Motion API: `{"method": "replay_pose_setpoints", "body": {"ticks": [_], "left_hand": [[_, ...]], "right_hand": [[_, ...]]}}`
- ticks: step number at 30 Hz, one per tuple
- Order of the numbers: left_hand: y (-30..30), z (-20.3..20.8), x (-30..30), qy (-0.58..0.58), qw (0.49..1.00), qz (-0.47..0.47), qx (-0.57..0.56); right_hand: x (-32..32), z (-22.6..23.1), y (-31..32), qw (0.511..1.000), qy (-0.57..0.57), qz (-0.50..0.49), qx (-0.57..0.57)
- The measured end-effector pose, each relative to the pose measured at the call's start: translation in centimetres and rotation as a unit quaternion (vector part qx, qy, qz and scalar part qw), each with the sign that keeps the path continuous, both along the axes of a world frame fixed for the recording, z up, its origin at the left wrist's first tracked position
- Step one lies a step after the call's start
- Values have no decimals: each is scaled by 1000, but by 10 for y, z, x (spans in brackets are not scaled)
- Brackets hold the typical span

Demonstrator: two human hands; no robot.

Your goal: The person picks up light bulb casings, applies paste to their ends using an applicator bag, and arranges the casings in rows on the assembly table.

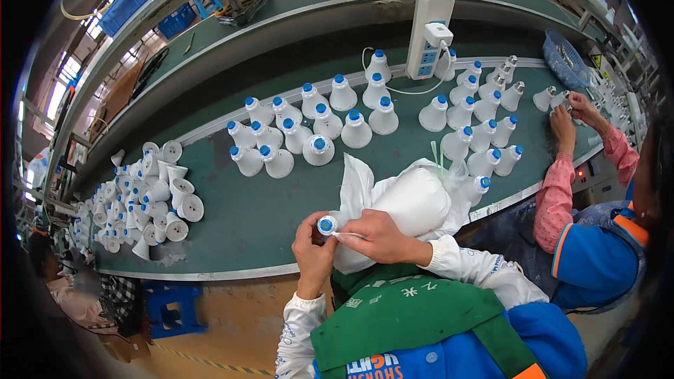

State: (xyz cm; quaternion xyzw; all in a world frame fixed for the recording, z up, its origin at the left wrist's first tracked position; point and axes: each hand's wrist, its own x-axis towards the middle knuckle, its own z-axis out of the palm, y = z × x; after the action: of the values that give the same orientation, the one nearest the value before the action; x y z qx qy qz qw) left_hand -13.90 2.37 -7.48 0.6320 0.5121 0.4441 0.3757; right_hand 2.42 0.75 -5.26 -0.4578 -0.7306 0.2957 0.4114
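Note:
In my left hand (314, 249) is a white cone-shaped bulb housing (338, 219), its blue-capped end (327, 224) turned up. The fingers close round its neck. My right hand (382, 236) pinches a thin white stick or wire (349, 234), whose tip meets the rim beside the blue cap; which of the two it is I cannot tell. A full white plastic bag (414, 200) lies just beyond my right hand, covering part of the bench. Loose groups of similar housings (319, 150) stand upright past the bag, blue caps up.
A heap of housings (151, 193) lies tumbled at the left of the green bench (232, 231). A power strip (427, 35) with a plugged-in white charger and cable rises at the back. On the right, a co-worker's hands (572, 116) handle a metal-tipped bulb near a blue basket (566, 60).

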Motion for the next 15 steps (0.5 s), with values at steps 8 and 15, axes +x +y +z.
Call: {"method": "replay_pose_setpoints", "body": {"ticks": [8,15], "left_hand": [[-1,5,-1,17,1000,-9,-8],[6,10,-8,49,998,-46,-12]], "right_hand": [[-3,-3,3,1000,-4,7,-8],[-1,-7,5,1000,2,8,-20]]}}
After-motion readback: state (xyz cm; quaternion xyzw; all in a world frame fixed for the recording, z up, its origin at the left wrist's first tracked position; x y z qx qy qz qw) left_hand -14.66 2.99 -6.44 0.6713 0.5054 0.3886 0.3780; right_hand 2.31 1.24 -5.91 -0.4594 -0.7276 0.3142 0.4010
